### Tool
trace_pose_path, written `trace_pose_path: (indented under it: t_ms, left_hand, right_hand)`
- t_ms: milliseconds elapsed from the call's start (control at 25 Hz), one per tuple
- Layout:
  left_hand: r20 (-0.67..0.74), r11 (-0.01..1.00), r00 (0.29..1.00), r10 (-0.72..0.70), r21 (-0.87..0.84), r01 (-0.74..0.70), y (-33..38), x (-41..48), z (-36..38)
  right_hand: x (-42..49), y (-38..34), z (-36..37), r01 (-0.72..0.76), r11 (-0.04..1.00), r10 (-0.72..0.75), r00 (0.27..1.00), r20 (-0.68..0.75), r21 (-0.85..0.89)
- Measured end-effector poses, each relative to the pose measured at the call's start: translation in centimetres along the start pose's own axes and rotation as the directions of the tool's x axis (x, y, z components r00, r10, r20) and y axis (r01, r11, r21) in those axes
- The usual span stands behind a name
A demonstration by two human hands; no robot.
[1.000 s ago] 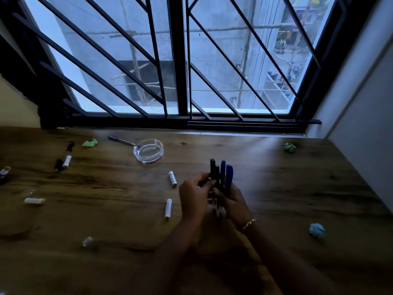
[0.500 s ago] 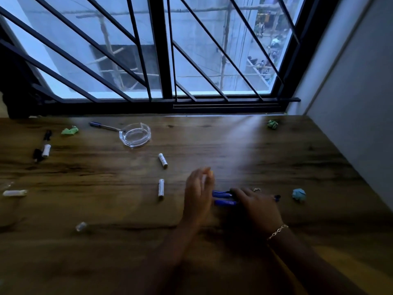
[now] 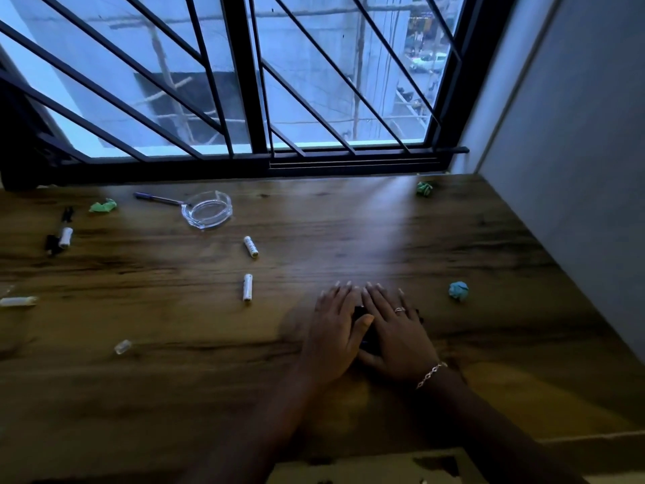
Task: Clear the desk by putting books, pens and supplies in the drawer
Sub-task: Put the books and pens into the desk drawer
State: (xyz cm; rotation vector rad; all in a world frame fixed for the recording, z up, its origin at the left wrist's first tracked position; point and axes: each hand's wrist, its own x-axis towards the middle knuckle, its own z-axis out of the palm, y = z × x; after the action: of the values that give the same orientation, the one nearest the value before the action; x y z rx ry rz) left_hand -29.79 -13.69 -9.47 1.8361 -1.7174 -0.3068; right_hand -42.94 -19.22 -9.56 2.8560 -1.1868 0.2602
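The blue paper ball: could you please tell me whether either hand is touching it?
No, the blue paper ball lies on the desk to the right of the right hand, clear of it and the left hand.

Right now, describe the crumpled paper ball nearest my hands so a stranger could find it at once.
Start at the grey wall on the right and drop to the wooden desk. The paper ball lies alone there, just right of the right hand. It is pale blue; the wad by the window and the scrap at far left are green.
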Motion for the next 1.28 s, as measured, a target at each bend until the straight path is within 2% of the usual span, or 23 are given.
trace_pose_path:
  t_ms: [120,240,320,440,520,640,800,880,920,960,1040,1120,1160,1240,1280]
  left_hand:
    - [-0.114,0.999,0.993,-0.001,0.049,0.006,0.5,-0.3,-0.3]
    - [-0.216,0.985,0.976,0.018,0.172,0.02,1.9,-1.9,0.1]
    - [-0.279,0.984,0.96,-0.007,0.169,0.056,3.1,-3.8,0.0]
    - [-0.267,0.992,0.957,-0.118,0.004,0.123,4.7,-7.2,-0.5]
    - [-0.282,0.988,0.948,-0.145,-0.095,0.123,5.6,-9.4,-0.7]
    - [-0.342,0.939,0.904,-0.257,-0.31,0.15,7.3,-12.2,-0.9]
    - [-0.34,0.79,0.779,-0.527,-0.533,0.302,10.2,-14.1,-0.8]
    - [-0.382,0.727,0.696,-0.609,-0.62,0.296,11.0,-15.2,0.0]
    - [-0.356,0.658,0.643,-0.679,-0.684,0.316,10.8,-16.0,0.8]
    - [-0.277,0.55,0.581,-0.765,-0.751,0.366,10.4,-16.9,1.6]
    - [-0.034,0.26,0.413,-0.91,-0.823,0.504,8.5,-18.6,3.1]
    - [0.23,-0.081,0.227,-0.946,-0.849,0.522,6.0,-19.6,3.3]
    - [0.356,-0.238,0.171,-0.919,-0.844,0.48,4.6,-19.9,3.1]
    - [0.521,-0.446,0.139,-0.842,-0.818,0.362,2.2,-20.4,2.8]
    - [0.561,-0.504,0.144,-0.815,-0.81,0.3,1.0,-20.6,2.8]
  right_hand:
    - [-1.3,-0.1,-0.7,0.028,1.0,-0.028,0.999,-0.031,0.001]
    - [-3.4,-0.3,-1.1,0.052,0.998,-0.049,0.997,-0.059,0.037]
    - [-5.3,-0.7,-1.3,0.052,0.998,-0.048,0.995,-0.091,0.046]
    - [-7.5,-1.5,-1.4,0.103,0.994,-0.099,0.982,-0.163,0.022]
    - [-9.1,-2.3,-1.4,0.157,0.984,-0.136,0.966,-0.218,0.08]
    - [-11.8,-4.0,-1.3,0.165,0.943,-0.09,0.963,-0.255,0.288]
    - [-14.4,-6.1,-1.5,0.079,0.789,0.047,0.981,-0.189,0.609]
    - [-15.9,-7.4,-1.3,0.068,0.668,0.141,0.966,-0.216,0.741]
    - [-16.7,-8.1,-1.3,0.05,0.585,0.214,0.953,-0.214,0.81]
    - [-17.5,-9.0,-1.4,0.011,0.473,0.286,0.944,-0.166,0.881]
    - [-18.5,-10.5,-1.0,-0.145,0.141,0.423,0.903,0.073,0.979]
    - [-18.4,-11.2,0.0,-0.346,-0.271,0.489,0.755,0.438,0.898]
    - [-18.0,-11.3,1.2,-0.433,-0.414,0.448,0.669,0.593,0.801]
    - [-17.4,-11.5,3.3,-0.555,-0.566,0.32,0.534,0.783,0.61]
    - [-17.1,-11.5,4.5,-0.578,-0.608,0.273,0.491,0.827,0.544]
